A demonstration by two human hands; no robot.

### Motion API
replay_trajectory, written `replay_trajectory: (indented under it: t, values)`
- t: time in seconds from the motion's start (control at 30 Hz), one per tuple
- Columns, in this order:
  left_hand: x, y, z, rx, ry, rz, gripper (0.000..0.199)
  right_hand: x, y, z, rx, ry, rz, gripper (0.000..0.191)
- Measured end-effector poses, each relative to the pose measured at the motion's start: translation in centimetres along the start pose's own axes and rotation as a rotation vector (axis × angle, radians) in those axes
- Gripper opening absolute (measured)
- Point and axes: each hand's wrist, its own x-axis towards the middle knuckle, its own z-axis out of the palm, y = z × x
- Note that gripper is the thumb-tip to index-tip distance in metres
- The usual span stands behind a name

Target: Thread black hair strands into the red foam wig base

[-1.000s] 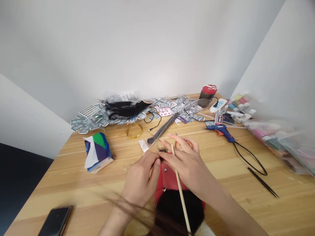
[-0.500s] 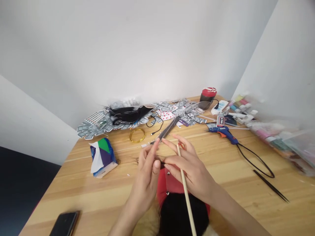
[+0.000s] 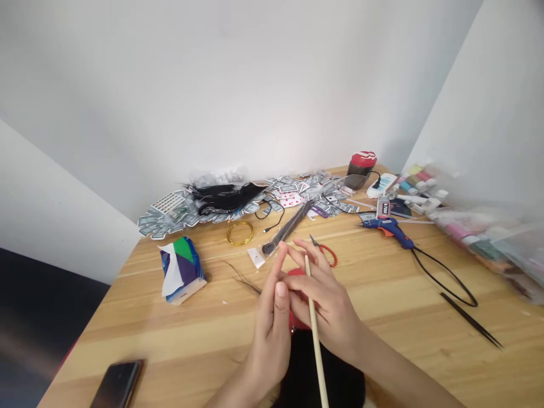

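My left hand (image 3: 272, 323) is closed on a strand of dark hair (image 3: 244, 280), whose thin ends stick out to the left over the table. A slim pale wooden stick (image 3: 317, 345) is tucked between the fingers of my right hand (image 3: 329, 300) and slopes down towards me. The fingertips of both hands meet, so what lies between them is hidden. Beneath them is a red piece (image 3: 300, 320) with a small shiny stud, partly covered by my hands. A mass of black hair (image 3: 323, 374) lies directly below it.
Red-handled pliers (image 3: 329, 255) and a bagged dark bundle (image 3: 293, 224) lie beyond my hands. Left are a tissue pack (image 3: 187, 272), gold wire coil (image 3: 240, 232) and phone (image 3: 117, 385). Right are a blue glue gun (image 3: 393, 231) and black tweezers (image 3: 471, 320). Playing cards (image 3: 291, 198) line the back.
Both hands have drawn closer together, the left one shifting right. The strand's ends show more to the left. The pliers and bagged bundle are less covered, and the red piece is more hidden.
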Motion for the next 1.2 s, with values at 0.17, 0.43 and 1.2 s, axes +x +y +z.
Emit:
replay_trajectory:
  t: [0.17, 0.43, 1.2]
  values:
    - [0.8, 0.3, 0.0, 0.237, 0.038, 0.106, 0.035, -0.4, 0.3, -0.3, 0.167, -0.022, 0.285, 0.012]
    - [1.7, 0.5, -1.4, 0.542, -0.041, 0.251, 0.024, -0.7, 0.5, -0.2, 0.185, 0.041, 0.359, 0.011]
    - [2.5, 2.3, -4.0, 0.54, -0.325, 0.212, 0.027, -4.8, 1.9, -9.5, 0.434, 0.01, 0.745, 0.017]
